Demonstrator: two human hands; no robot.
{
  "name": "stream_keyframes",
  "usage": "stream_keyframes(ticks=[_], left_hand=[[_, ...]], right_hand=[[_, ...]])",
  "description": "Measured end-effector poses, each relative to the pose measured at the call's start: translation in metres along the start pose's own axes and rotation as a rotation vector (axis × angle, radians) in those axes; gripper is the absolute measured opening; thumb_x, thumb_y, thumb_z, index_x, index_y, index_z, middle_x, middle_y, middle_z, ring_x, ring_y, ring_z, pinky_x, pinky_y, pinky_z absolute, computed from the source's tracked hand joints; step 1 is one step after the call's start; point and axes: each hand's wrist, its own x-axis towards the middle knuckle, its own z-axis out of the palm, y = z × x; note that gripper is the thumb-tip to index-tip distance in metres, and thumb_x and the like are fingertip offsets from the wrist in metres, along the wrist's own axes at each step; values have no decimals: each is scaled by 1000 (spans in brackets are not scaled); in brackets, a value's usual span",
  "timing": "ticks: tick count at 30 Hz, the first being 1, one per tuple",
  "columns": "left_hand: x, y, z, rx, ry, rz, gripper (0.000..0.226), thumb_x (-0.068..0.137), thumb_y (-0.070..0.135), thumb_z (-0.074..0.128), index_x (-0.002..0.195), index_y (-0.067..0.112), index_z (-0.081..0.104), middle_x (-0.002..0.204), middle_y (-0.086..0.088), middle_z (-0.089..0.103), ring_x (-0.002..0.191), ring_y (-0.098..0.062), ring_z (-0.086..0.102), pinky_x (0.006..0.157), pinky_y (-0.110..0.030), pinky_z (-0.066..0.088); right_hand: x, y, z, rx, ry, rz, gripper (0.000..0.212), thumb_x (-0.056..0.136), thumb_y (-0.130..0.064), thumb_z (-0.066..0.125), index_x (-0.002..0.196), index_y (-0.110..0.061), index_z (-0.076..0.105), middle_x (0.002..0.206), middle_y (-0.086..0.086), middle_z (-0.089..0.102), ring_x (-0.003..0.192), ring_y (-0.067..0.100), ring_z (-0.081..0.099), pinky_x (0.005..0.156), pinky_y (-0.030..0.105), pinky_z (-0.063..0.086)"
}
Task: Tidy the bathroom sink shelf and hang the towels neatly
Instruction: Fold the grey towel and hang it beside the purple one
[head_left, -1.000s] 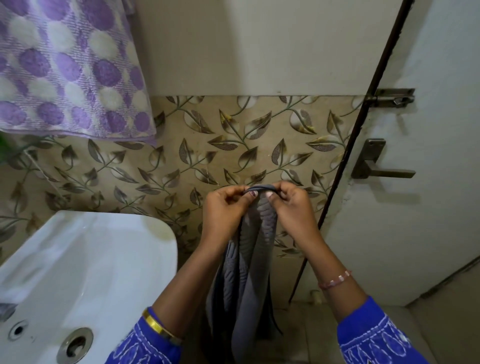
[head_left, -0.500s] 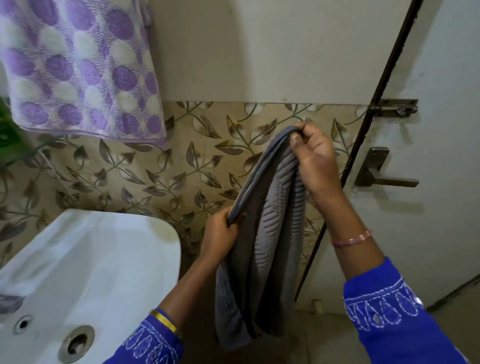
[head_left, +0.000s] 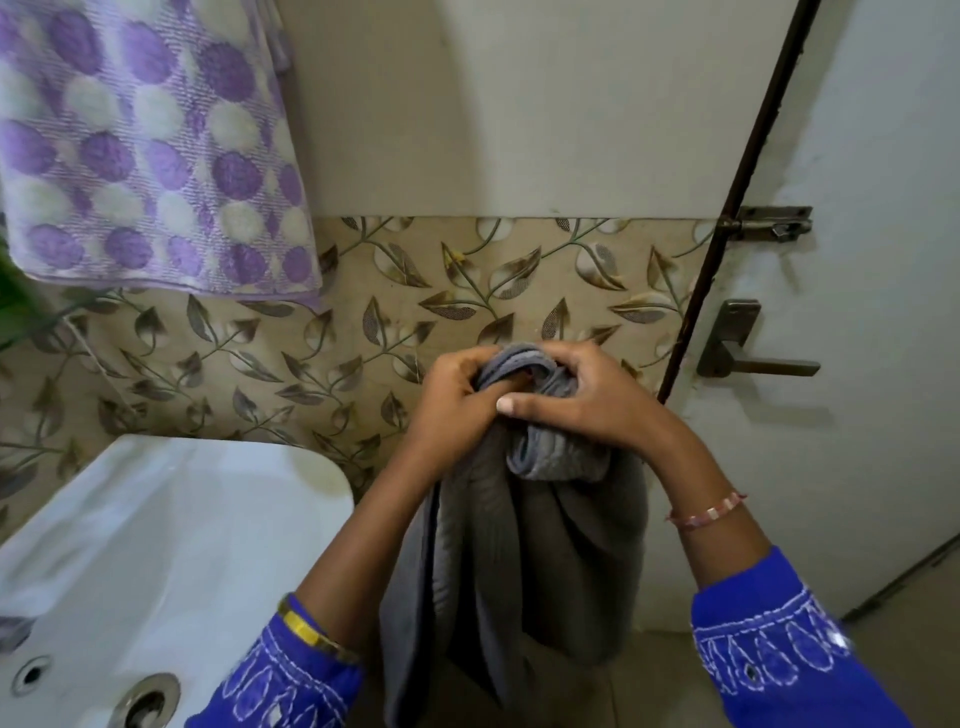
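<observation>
well, both hands were right on the grey towel (head_left: 519, 561), bunched together in front of the leaf-patterned tiles (head_left: 457, 291). the left hand (head_left: 457, 410) had its fingers curled round the gathered top edge on one side, and the right hand (head_left: 587, 400) clamped the other side, thumb laid across the front of the bundle. the hands were touching, with the fold of cloth pinched between them, and the rest of the towel hung straight down between the forearms toward the floor.

where did that leave the job? up at the left, the purple spotted towel (head_left: 150, 156) already hung flat against the wall, though what carried it sat above the edge of the view. that one looked done, i'd say. the grey towel was not: it was held in the air, beside the white sink (head_left: 171, 545) and near the door (head_left: 872, 364) with its handle (head_left: 748, 358) and bolt (head_left: 769, 223), and no rail or hook for it showed anywhere.

as for the sink shelf, it was out of sight, so how tidy it stood could not be told. by my reckoning one towel was up, one was in hand needing folding and hanging, and the shelf was an open question.
</observation>
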Motion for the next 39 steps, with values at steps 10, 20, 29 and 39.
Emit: stream_keyframes(ticks=[10, 20, 29, 39], left_hand=[[-15, -40, -13, 311, -8, -64, 13, 91, 14, 53, 96, 23, 61, 78, 17, 58, 71, 7, 55, 62, -9, 43], [-24, -65, -28, 373, 246, -235, 23, 93, 8, 44, 107, 8, 62, 98, -5, 65, 81, -8, 54, 65, -16, 37], [-11, -6, -8, 336, 137, 81, 21, 73, 16, 56, 87, 9, 71, 78, -4, 67, 73, -12, 60, 65, -27, 47], [-29, -41, -31, 506, 135, -179, 33, 86, 0, 53, 114, 13, 63, 92, 0, 62, 77, -7, 54, 58, -9, 39]], right_hand=[[-4, -6, -11, 159, 490, -131, 17, 81, 3, 59, 79, -12, 66, 67, -3, 60, 58, -1, 55, 56, 14, 46], [-8, -6, -26, 92, 592, -97, 14, 80, 2, 63, 86, -10, 62, 82, -1, 55, 70, -13, 55, 61, -2, 40], [1, 11, 26, -61, 95, 2, 33, 75, -16, 70, 104, -26, 58, 92, -8, 63, 89, 9, 60, 81, 29, 49], [-1, 13, -33, 186, 617, 84, 42, 79, -4, 68, 119, -3, 54, 108, -2, 53, 103, 11, 50, 82, 11, 40]])
